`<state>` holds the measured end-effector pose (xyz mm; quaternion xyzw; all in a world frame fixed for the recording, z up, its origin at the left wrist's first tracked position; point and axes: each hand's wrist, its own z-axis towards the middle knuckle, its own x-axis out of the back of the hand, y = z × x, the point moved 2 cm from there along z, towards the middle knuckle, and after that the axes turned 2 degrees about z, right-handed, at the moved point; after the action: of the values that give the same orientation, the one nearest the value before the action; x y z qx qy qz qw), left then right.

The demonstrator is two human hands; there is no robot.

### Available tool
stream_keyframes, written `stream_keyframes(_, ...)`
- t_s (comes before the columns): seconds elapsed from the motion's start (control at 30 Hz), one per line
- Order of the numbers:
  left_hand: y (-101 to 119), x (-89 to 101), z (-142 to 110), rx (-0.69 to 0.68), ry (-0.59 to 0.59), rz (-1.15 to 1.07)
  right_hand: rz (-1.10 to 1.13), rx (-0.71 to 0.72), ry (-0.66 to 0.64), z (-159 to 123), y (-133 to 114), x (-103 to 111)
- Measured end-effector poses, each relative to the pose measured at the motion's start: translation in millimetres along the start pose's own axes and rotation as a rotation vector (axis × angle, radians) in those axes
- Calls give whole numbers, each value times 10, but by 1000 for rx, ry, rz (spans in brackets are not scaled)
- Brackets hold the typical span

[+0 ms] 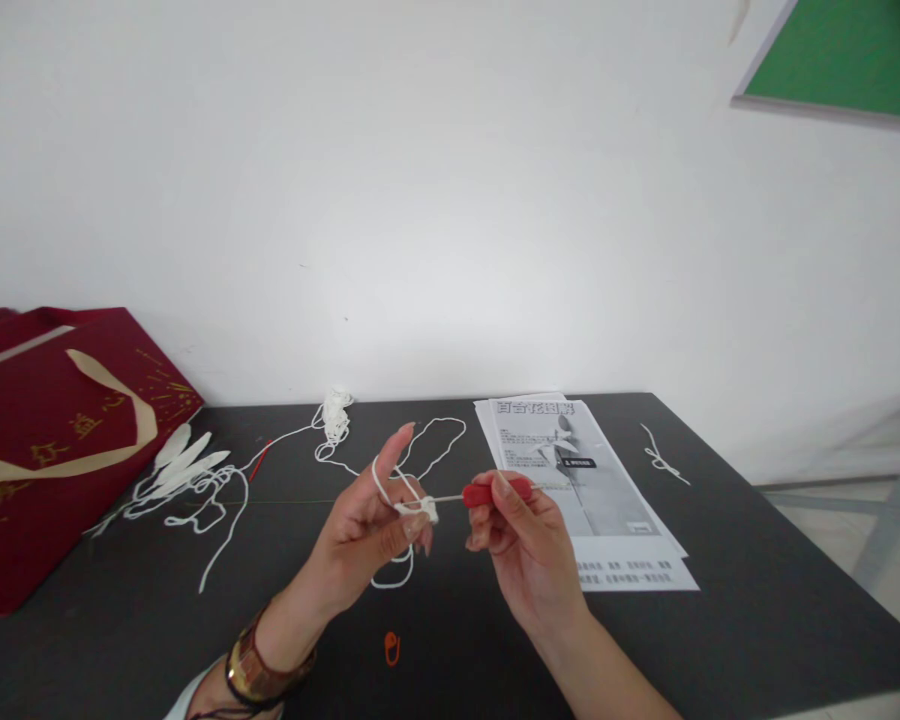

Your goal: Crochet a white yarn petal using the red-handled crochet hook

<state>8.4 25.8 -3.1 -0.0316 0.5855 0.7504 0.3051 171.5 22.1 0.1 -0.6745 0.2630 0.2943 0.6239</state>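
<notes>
In the head view, the right hand point(529, 550) grips the red hook point(497, 491); left of the hook, the left hand point(360, 545) pinches white stitches point(430, 509) at its shaft (yarn point(377, 478) loops its raised index finger); papers point(615, 510) lie right of the hook, a bag point(37, 405) far left

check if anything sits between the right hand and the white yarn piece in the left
No separate obstacle is visible. Only the thin shaft of the red-handled hook in the right hand spans the gap to the white yarn piece, pinched in the left hand.
</notes>
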Motion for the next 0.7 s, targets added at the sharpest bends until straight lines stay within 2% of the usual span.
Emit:
stream_keyframes(0.1, -26, -6, -2, 22, 59, 6, -113, 133, -13, -39, -4, 4)
stream_keyframes(0.17, -37, -31, -2, 34, 122, -1, -245, 280, -28, -86, -9, 15)
stream_keyframes(0.27, -41, -97, 5, 48, 207, -40, -616, 630, -104, -193, -32, 14)
stream_keyframes(0.37, -32, -157, 17, 94, 268, -160, -1101, 1086, -297, -319, -46, -32)
stream_keyframes(0.43, -17, -175, 25, 141, 286, -299, -1314, 1286, -401, -365, -48, -49)
stream_keyframes(0.47, -7, -176, 28, 168, 285, -371, -1386, 1338, -441, -371, -50, -52)
stream_keyframes(0.53, 18, -170, 32, 230, 262, -488, -1426, 1378, -505, -360, -61, -47)
stream_keyframes(0.6, 46, -162, 35, 287, 211, -568, -1295, 1323, -535, -332, -73, -31)
stream_keyframes(0.7, 89, -155, 40, 291, 135, -617, -942, 1006, -479, -262, -65, 7)
